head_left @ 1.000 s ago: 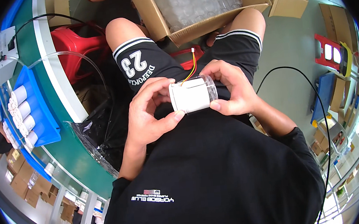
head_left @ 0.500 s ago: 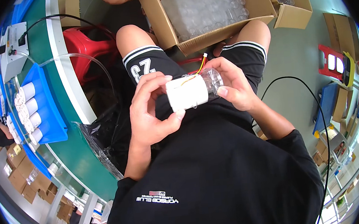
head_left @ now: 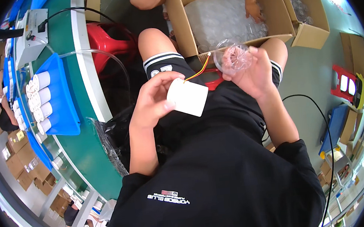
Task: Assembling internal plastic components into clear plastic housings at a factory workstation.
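My left hand (head_left: 152,101) grips a white cylindrical part (head_left: 188,97) with red and yellow wires (head_left: 199,68) coming out of its far end. My right hand (head_left: 249,71) holds a clear round plastic cap (head_left: 232,57) just beyond and to the right of the white part, apart from it. Both hands are over my lap, above black shorts.
An open cardboard box (head_left: 180,23) with clear plastic pieces stands ahead; another person's hand (head_left: 253,10) reaches into it. A green table (head_left: 78,135) on my left carries a blue tray (head_left: 61,98) of white cylinders and a grey device (head_left: 30,36). A red stool (head_left: 108,37) is beside my knee.
The clear cap has come off the white part: my right hand has pulled it away to the right while my left hand keeps the white part.
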{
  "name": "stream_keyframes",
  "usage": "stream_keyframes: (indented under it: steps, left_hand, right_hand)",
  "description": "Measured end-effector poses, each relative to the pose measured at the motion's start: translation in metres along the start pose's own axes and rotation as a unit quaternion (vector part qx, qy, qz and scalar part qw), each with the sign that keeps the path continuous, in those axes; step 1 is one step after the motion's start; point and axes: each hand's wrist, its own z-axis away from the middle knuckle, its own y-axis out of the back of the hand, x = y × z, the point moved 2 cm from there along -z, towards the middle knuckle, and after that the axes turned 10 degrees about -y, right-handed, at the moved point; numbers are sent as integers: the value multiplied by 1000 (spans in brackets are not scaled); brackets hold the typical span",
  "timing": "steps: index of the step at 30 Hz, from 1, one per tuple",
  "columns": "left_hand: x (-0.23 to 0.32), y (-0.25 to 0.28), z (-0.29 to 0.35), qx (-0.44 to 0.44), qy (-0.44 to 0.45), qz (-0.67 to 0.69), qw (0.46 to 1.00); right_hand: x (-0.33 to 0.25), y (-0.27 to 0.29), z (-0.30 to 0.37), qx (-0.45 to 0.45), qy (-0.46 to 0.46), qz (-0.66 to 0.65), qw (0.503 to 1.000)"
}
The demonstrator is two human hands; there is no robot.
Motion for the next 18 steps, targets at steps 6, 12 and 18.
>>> stream_keyframes:
  steps: [6,12,18]
  left_hand:
    - [-35,53,-66,265,-69,86,958]
    - [-34,110,-124,438,-132,50,888]
    - [-31,119,-122,453,-141,1,880]
  right_hand:
    - [-35,10,-31,74,95,14,993]
    - [-25,11,-65,136,118,129,975]
    - [-23,10,-83,143,58,264,952]
